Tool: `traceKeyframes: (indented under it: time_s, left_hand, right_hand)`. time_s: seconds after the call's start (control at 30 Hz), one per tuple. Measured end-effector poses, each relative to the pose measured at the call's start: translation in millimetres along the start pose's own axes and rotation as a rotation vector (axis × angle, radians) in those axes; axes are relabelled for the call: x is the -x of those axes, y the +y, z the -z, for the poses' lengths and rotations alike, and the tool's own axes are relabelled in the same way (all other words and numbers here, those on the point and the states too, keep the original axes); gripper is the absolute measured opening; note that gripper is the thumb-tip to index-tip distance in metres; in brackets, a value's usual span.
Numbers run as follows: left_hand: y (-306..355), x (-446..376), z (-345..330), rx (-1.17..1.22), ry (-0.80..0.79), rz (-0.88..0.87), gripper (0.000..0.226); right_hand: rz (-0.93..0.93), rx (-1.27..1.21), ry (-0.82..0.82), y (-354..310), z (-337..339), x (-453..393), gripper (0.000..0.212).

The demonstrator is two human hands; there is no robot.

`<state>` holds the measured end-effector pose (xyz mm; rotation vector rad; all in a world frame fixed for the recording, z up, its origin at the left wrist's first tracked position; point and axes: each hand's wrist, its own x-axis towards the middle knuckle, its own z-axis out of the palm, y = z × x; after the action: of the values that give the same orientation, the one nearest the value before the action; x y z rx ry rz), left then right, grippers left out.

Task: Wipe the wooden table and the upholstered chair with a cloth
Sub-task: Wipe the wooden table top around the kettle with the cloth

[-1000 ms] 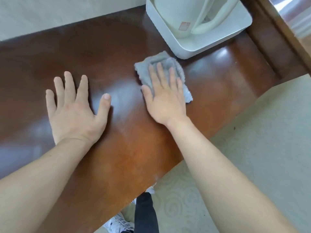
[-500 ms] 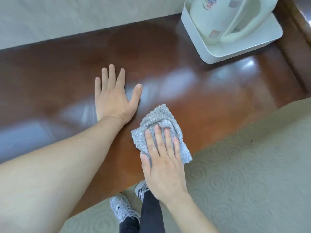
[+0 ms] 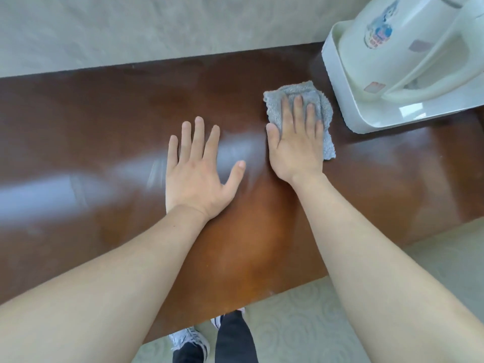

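The glossy brown wooden table runs across the view. A folded grey cloth lies on it toward the back right, close to the white tray. My right hand presses flat on the cloth, fingers together and pointing at the wall. My left hand rests flat on the bare wood just left of it, fingers spread, holding nothing. No upholstered chair is in view.
A white tray holding a white electric kettle stands at the table's back right, a few centimetres from the cloth. A pale wall backs the table. Patterned carpet and my shoes show below the front edge.
My right hand has pushed the cloth from the table's front edge back toward the wall, next to the tray. My left hand stays planted on the wood.
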<state>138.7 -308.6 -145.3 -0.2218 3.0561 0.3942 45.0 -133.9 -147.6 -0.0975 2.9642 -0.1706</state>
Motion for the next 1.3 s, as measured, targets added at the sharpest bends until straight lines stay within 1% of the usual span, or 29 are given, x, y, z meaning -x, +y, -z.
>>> traceKeyframes:
  time_s: [0.13,0.33,0.47,0.53,0.6,0.7,0.77,0.83,0.87,0.9,0.97,1.03,1.07,1.13,1.2,1.3]
  left_hand:
    - [1.7,0.3,0.2,-0.013,-0.010,0.001,0.084]
    - [3.2,0.4,0.5,-0.043,-0.023,0.023,0.083]
    - [3.7,1.8,1.3,-0.042,-0.026,0.033,0.082]
    - [3.7,1.6,0.4,-0.029,-0.005,0.037,0.079]
    - [4.2,2.8,-0.9,-0.002,0.030,0.032,0.074]
    - [5.8,6.5,4.5,0.088,0.105,0.075,0.066]
    - [5.1,10.8,13.3,0.252,0.131,0.136,0.065]
    - [2.3,13.8,24.8,0.454,0.085,0.181,0.062]
    - [0.2,14.0,31.8,0.528,0.032,0.191,0.058]
    - [-2.2,14.1,39.6,0.570,-0.028,0.193,0.053]
    - [-5.6,21.6,58.0,0.578,-0.135,0.208,0.048]
    - [-7.9,46.0,77.9,0.592,-0.178,0.249,0.047]
    - [-8.4,64.5,89.2,0.635,-0.177,0.269,0.045]
    - [-9.5,110.6,111.7,0.785,-0.120,0.337,0.037]
    - [-12.6,165.3,134.7,0.961,-0.010,0.488,0.028]
    - [-14.8,255.4,168.5,1.203,0.096,0.751,0.030]
  right_hand:
    - [0.013,-0.007,0.029,-2.7,6.6,-34.1,0.061]
    - [0.099,0.028,0.025,-9.5,14.0,-81.8,0.062]
    - [0.162,0.011,0.008,-6.1,15.8,-81.2,0.062]
    - [0.242,-0.012,0.023,-2.8,14.6,-62.6,0.060]
    - [0.355,-0.054,0.012,1.4,13.1,-26.9,0.057]
    - [0.467,-0.201,-0.072,12.0,11.7,37.8,0.053]
    - [0.471,-0.291,-0.137,20.9,14.7,72.8,0.051]
    - [0.423,-0.442,-0.197,25.6,18.9,99.6,0.047]
    - [0.349,-0.551,-0.252,24.7,25.0,109.9,0.045]
    - [0.230,-0.680,-0.328,22.0,33.3,117.5,0.043]
    - [-0.007,-0.991,-0.461,14.1,51.5,128.1,0.036]
    - [-0.086,-1.209,-0.569,3.8,70.1,134.5,0.030]
    - [-0.109,-1.317,-0.679,-2.3,80.0,138.8,0.029]
    - [-0.144,-1.495,-0.933,-15.2,96.3,149.5,0.034]
    - [-0.214,-1.606,-1.174,-30.3,106.2,165.6,0.041]
    - [-0.262,-1.594,-1.432,-56.1,119.2,203.8,0.047]
